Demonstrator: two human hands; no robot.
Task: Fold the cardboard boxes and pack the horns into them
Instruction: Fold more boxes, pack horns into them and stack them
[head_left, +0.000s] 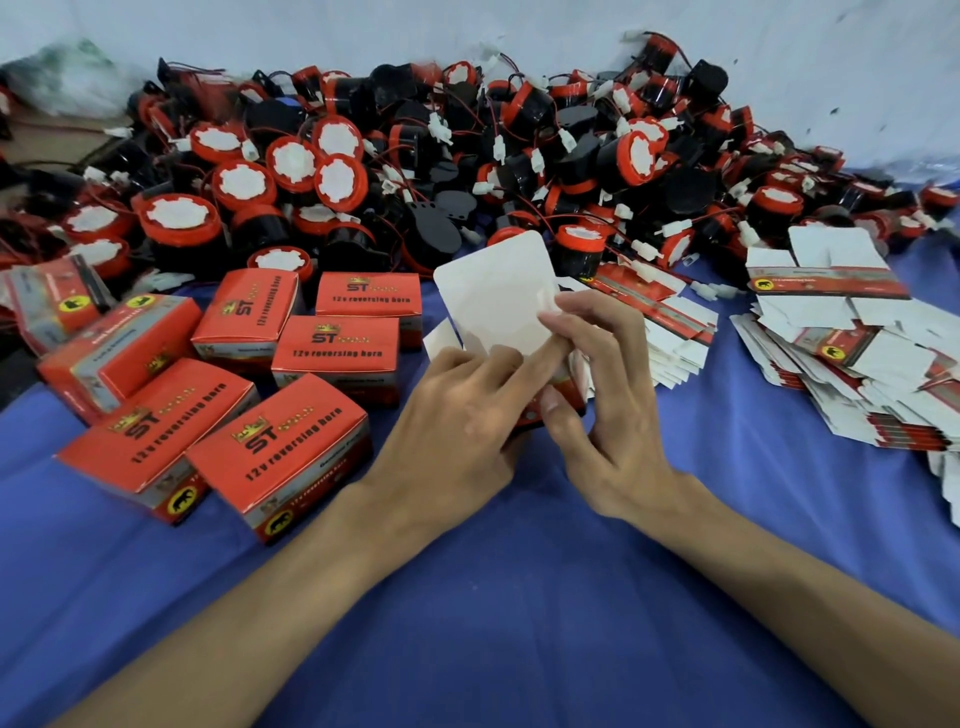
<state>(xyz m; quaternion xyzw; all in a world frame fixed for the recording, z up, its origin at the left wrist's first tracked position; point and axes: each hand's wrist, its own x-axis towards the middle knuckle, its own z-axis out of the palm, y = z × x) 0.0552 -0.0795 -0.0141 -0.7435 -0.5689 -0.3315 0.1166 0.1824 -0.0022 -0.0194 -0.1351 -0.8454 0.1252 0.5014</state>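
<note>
Box (498, 312) half-folded at counter (519, 597) centre, white flap standing up, red body mostly hidden behind fingers. Left hand (457, 415) curled round box's left side, index finger stretched across the flap base. Right hand (602, 395) pinching flap's right edge, thumb against the red lower corner. Both grips narrow, holding the box. Finished boxes (291, 457) clustered left of box. Flat blanks (852, 364) stacked right of box, a second stack just beside it. Horn pile (467, 166) behind box, red-and-black, wires tangled.

folded red boxes (335, 353) read "st 12v reversing horn" (black print).
</note>
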